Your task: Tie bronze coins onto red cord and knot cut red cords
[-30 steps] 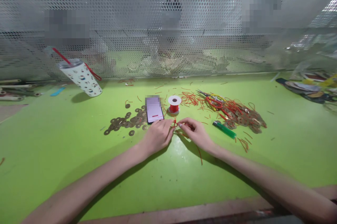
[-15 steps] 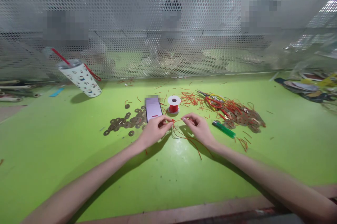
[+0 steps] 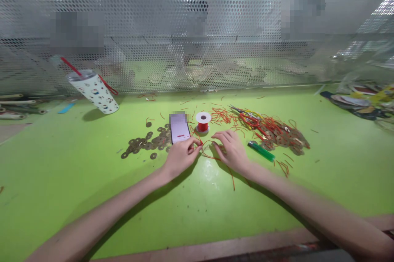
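Observation:
On the green table my left hand point(image 3: 181, 154) pinches a thin red cord point(image 3: 209, 153) at its knotted end, just below a phone point(image 3: 179, 129). My right hand point(image 3: 230, 149) lies palm down on the table with fingers stretched toward the cord's loop, touching or almost touching it. The cord trails from between the hands toward me. A white spool of red thread point(image 3: 203, 121) stands just beyond the hands. Loose round coins point(image 3: 146, 143) with holes lie left of the phone.
A green lighter point(image 3: 261, 150) lies right of my right hand. Behind it is a heap of coins tied with red cord point(image 3: 281, 134), scissors point(image 3: 244, 113) and cord scraps. A patterned cup with a straw point(image 3: 94, 89) stands far left. A perforated metal screen point(image 3: 197, 28) closes the back.
My right hand has let go of the cord and flattened on the table. The taut stretch of cord between the hands has gone slack into a loop.

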Demonstrator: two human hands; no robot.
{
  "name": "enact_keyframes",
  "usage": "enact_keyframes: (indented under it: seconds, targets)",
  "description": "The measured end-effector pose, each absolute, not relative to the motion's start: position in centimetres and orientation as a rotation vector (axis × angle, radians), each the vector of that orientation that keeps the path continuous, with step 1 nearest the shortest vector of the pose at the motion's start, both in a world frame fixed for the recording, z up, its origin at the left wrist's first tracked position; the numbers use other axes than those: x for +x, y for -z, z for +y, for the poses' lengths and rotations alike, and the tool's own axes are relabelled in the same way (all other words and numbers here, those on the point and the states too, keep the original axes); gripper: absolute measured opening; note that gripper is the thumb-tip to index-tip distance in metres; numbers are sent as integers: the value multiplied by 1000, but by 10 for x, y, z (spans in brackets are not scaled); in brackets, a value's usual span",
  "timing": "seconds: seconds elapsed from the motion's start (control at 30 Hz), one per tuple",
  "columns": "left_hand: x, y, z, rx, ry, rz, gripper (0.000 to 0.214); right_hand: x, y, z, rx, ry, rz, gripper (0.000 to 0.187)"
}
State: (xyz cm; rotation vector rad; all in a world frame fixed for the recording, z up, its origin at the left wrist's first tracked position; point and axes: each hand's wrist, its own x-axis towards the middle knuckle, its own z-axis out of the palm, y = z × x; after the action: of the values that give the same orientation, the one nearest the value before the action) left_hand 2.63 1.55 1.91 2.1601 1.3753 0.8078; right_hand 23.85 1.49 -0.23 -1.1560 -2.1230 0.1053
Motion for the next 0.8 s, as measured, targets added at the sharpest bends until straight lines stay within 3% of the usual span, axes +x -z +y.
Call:
enact_keyframes:
  seconds: [0.2,0.33,0.67,0.8]
  targets:
    - [29,-16,10,2266,-797,1352,19,230,5,6,-1193,-737,-1960,24]
    - [29,-15,8,2307,-805,1335,18,229,6,6,-1163,-746,-1976,28]
    - [29,-15,9,2235,-789,1288,23,230,4,8,-1076,-662,-1960,9]
    - [28,-18,12,2100,-801,1249,21,230,-1,8,-1063,-676,-1940,11]
